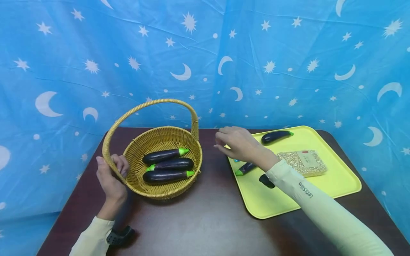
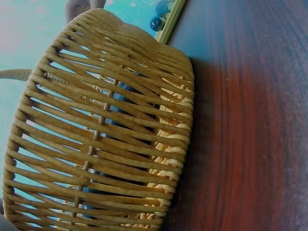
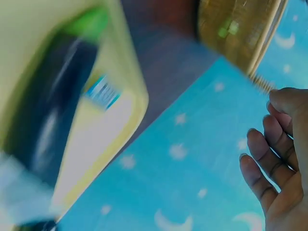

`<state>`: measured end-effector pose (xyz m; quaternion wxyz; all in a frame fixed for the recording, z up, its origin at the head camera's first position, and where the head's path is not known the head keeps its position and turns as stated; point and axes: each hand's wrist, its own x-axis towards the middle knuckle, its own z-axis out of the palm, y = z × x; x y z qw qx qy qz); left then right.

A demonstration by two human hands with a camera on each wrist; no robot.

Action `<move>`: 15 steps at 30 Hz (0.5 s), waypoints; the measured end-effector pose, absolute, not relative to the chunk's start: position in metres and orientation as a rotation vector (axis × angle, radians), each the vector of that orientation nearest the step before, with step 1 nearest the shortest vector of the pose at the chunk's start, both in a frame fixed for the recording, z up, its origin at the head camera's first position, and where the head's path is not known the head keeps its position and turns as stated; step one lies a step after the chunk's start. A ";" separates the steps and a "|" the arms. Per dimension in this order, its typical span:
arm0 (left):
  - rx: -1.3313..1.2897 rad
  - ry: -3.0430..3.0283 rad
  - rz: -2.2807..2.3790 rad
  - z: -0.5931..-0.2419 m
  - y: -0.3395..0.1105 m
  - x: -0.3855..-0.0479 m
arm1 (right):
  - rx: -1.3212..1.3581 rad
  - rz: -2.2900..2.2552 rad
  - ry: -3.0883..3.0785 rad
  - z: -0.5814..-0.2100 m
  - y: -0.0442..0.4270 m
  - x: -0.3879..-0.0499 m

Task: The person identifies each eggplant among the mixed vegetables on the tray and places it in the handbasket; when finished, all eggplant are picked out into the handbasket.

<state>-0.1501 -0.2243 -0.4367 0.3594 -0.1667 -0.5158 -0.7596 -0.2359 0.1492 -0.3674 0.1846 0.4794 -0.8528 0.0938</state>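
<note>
My left hand (image 1: 110,177) grips the lower left end of the handle of a woven basket (image 1: 153,137). Inside the basket lie three eggplants: an upper one (image 1: 160,156), a middle one (image 1: 174,164) and a lower one (image 1: 166,176). The basket's slatted side (image 2: 96,139) fills much of the left wrist view. Between the basket and the yellow tray, my right hand (image 1: 238,142) hovers over the tray's left edge. Its fingers (image 3: 262,180) are loosely bent and hold nothing. Closest beneath it on the tray is another eggplant (image 1: 246,168), partly hidden by the forearm.
On the yellow tray (image 1: 339,185) are an eggplant (image 1: 275,137) at the back and a clear bag of pale grains (image 1: 309,163), partly covered by the right sleeve. A small blue-and-white label (image 3: 102,92) shows near the tray's edge. A starry blue curtain (image 1: 205,53) hangs behind the dark table (image 1: 198,227).
</note>
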 end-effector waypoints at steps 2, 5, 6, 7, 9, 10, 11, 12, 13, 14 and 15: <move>-0.430 -1.334 -1.957 -0.436 -0.225 -0.150 | 1.315 0.282 -2.423 -0.367 0.167 -0.242; -0.429 -1.336 -1.954 -0.436 -0.225 -0.151 | 1.256 0.272 -2.464 -0.367 0.193 -0.251; -0.426 -1.334 -1.955 -0.436 -0.225 -0.150 | 1.234 0.266 -2.476 -0.368 0.202 -0.254; -0.422 -1.330 -1.957 -0.436 -0.225 -0.150 | 1.212 0.266 -2.489 -0.368 0.210 -0.256; -0.418 -1.323 -1.964 -0.436 -0.225 -0.150 | 1.165 0.269 -2.518 -0.369 0.225 -0.261; -0.416 -1.325 -1.963 -0.436 -0.225 -0.150 | 1.143 0.272 -2.537 -0.369 0.232 -0.263; -0.414 -1.327 -1.963 -0.436 -0.225 -0.150 | 1.120 0.274 -2.557 -0.370 0.239 -0.264; -0.412 -1.328 -1.963 -0.436 -0.225 -0.150 | 1.097 0.277 -2.576 -0.371 0.245 -0.266; -0.413 -1.333 -1.959 -0.436 -0.225 -0.150 | 1.077 0.277 -2.596 -0.371 0.250 -0.267; -0.414 -1.338 -1.955 -0.436 -0.225 -0.150 | 1.058 0.278 -2.618 -0.372 0.255 -0.269; -0.415 -1.340 -1.954 -0.436 -0.225 -0.150 | 1.039 0.276 -2.640 -0.373 0.259 -0.270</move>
